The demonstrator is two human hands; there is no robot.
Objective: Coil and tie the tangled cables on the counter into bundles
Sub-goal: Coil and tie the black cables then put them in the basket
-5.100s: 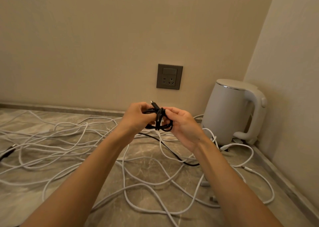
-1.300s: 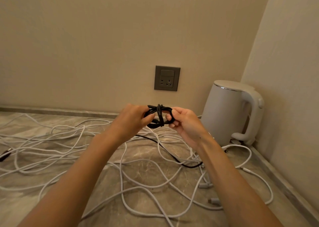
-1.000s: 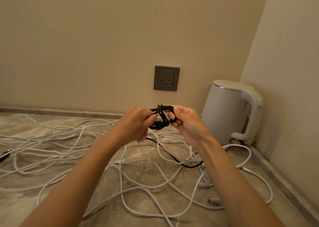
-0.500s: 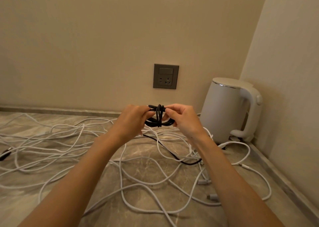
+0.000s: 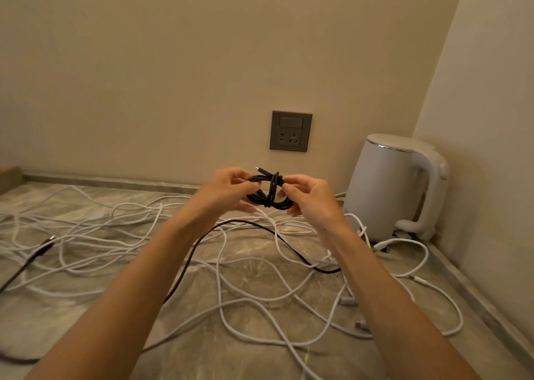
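Note:
A small black cable bundle (image 5: 270,191), coiled and wrapped round its middle, hangs in the air above the counter. My left hand (image 5: 228,190) grips its left side and my right hand (image 5: 310,199) pinches its right side. A plug end sticks up from the top of the bundle. Below, several tangled white cables (image 5: 231,267) sprawl over the marble counter (image 5: 248,356). A loose black cable (image 5: 291,246) snakes through them.
A white electric kettle (image 5: 396,186) stands in the right back corner against the walls. A grey wall socket (image 5: 291,131) sits above the counter. Another dark cable (image 5: 31,259) lies at the far left. A raised ledge runs along the right edge.
Both hands have kept turning and tightening the black bundle between them, staying at about the same height. The view has shifted slightly; the cables on the counter lie as before.

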